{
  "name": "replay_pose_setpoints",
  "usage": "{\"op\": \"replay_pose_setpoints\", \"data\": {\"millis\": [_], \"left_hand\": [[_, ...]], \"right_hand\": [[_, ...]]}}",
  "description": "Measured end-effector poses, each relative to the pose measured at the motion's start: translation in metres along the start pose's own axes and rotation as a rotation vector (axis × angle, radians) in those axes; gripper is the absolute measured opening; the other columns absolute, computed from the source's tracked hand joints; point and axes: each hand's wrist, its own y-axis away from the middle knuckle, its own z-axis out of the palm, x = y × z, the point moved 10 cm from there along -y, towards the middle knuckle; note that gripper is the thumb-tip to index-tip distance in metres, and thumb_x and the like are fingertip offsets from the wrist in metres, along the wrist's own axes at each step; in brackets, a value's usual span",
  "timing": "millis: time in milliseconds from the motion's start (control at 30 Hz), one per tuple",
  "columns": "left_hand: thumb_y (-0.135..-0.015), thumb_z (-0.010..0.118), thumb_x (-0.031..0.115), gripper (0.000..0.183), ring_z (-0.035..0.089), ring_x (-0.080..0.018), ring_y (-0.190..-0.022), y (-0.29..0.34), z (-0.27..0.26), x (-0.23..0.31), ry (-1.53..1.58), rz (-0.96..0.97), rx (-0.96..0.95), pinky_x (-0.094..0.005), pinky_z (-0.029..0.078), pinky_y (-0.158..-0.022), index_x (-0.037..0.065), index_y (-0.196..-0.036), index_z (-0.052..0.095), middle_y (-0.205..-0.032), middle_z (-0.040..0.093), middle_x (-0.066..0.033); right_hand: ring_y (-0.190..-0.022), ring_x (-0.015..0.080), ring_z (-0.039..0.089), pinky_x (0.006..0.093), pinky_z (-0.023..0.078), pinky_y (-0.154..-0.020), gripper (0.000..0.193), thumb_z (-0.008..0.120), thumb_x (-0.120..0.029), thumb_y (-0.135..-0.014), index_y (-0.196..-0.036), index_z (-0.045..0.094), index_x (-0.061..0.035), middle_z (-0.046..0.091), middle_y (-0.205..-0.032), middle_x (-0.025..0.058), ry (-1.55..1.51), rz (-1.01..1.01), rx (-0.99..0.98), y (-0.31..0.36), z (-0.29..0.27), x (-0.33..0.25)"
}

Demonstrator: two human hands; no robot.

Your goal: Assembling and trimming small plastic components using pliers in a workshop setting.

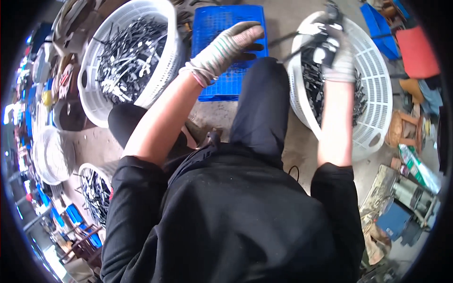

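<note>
My left hand [230, 47], in a white striped work glove with a greyish finger area, hovers over a blue plastic crate [222, 89]. Its fingers stretch out to the right, with darker fingertips partly hidden below, and nothing shows in its grasp. To the right, my right hand [343, 56], also gloved and smeared by motion, grips a bunch of thin black pieces [322, 38] with white-looking parts. It is above a white perforated basket [380, 89] holding many similar black pieces [313, 75]. The exact kind of these pieces cannot be made out.
At the left stands another white basket [173, 56], full of thin black and silvery pieces [132, 59]. A smaller container [88, 168] of similar pieces sits lower left. A red panel [417, 52], a wooden stool [409, 129] and a machine [410, 195] stand at the right.
</note>
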Motion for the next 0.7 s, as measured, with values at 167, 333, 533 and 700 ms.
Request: {"op": "replay_pose_setpoints", "data": {"millis": [167,333,533,700], "left_hand": [[-0.085,0.067,0.025,0.039,0.061,-0.011,-0.086,0.052,-0.082,0.008,-0.093,-0.007,0.178,-0.0239,0.048,-0.08,-0.001,-0.113,0.06,-0.095,0.065,-0.0051],[-0.086,0.065,0.02,0.017,0.045,-0.0049,-0.049,0.104,-0.154,-0.049,0.003,-0.184,0.427,-0.0208,0.033,-0.043,0.007,-0.097,0.064,-0.068,0.058,0.0018],[-0.091,0.058,0.021,0.015,0.039,-0.0042,-0.042,0.113,-0.209,-0.047,0.32,0.073,0.662,-0.0188,0.028,-0.038,0.008,-0.097,0.06,-0.063,0.056,0.0024],[-0.09,0.061,0.018,0.018,0.041,-0.0041,-0.04,0.122,-0.219,-0.038,0.382,0.039,0.723,-0.0188,0.03,-0.037,0.006,-0.103,0.06,-0.063,0.059,0.0009]], "right_hand": [[-0.072,0.0188,0.065,0.0287,0.054,-0.068,0.02,0.063,-0.01,-0.078,-0.096,0.062,0.0003,0.066,-0.084,0.0095,0.191,0.327,0.071,-0.007,0.064,0.179],[-0.079,0.0175,0.065,0.0286,0.054,-0.072,0.021,0.065,-0.011,-0.082,-0.101,0.062,-0.0027,0.067,-0.09,0.0073,0.272,0.337,0.134,0.016,0.06,0.259],[-0.057,0.0176,0.06,0.0303,0.051,-0.048,0.017,0.069,-0.008,-0.077,-0.089,0.059,-0.003,0.063,-0.074,0.0091,0.609,0.173,0.55,0.03,-0.039,0.261],[-0.053,0.0191,0.055,0.0319,0.044,-0.047,0.006,0.059,-0.001,-0.078,-0.079,0.058,-0.0068,0.059,-0.067,0.0078,1.079,0.48,1.161,0.08,-0.141,0.272]]}}
